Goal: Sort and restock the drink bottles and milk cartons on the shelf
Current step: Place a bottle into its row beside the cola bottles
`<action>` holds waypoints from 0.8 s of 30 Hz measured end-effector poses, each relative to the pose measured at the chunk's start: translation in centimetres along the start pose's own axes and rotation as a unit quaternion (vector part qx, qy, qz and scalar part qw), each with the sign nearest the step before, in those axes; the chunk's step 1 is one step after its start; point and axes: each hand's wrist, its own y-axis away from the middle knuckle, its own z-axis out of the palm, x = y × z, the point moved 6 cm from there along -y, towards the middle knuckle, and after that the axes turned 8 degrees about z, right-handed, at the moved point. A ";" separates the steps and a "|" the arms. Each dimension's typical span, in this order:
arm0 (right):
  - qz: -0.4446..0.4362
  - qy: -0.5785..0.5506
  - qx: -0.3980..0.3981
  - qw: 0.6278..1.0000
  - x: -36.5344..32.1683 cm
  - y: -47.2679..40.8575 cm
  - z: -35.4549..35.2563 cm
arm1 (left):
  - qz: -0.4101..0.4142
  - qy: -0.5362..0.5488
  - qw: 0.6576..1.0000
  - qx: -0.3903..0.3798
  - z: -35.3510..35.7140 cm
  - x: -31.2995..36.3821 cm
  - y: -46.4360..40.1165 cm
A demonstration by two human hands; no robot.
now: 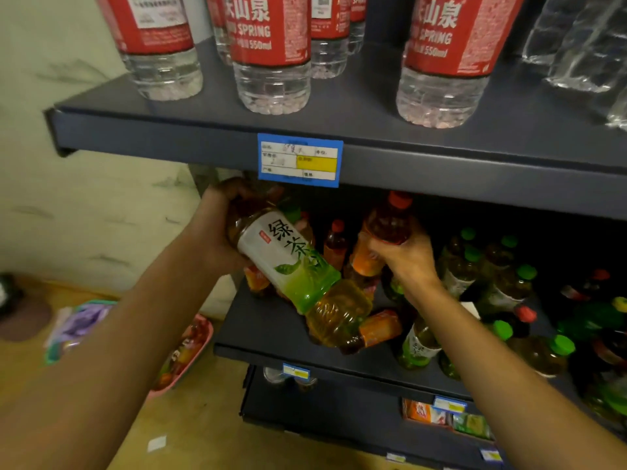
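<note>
Green tea bottle point(298, 273), full and tilted cap-end away, lay in the left hand point(217, 228), just below the blue price tag point(300, 160), over the front of the middle shelf point(271, 320). The fingers were wrapped round its upper end. Right of it, the right hand point(407, 256) grasped a red-capped tea bottle point(390, 222) by the shoulder. Both looked heavy with liquid, with firm plastic and slick labels, so a grip round the waist or shoulder would probably hold best.
</note>
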 end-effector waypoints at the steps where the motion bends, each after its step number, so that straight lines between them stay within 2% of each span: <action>1: 0.009 0.008 -0.004 1.000 0.3 -0.7 1.0 | -0.014 0.018 1.000 0.001 -0.4 -0.2 0.2; 6: 0.023 0.114 -0.047 0.992 1.2 -3.2 5.2 | -0.059 0.006 0.998 0.003 -3.2 -1.9 1.0; 12: 0.054 0.173 -0.079 0.980 4.3 -5.0 8.6 | -0.090 -0.018 0.995 0.025 -5.6 -3.8 1.1; 16: 0.090 0.202 -0.097 0.970 6.4 -5.6 10.2 | -0.124 0.011 0.992 0.036 -6.7 -5.7 1.3; 24: 0.149 0.292 -0.108 0.939 8.9 -5.2 12.4 | -0.133 -0.014 0.991 0.002 -7.7 -8.0 1.7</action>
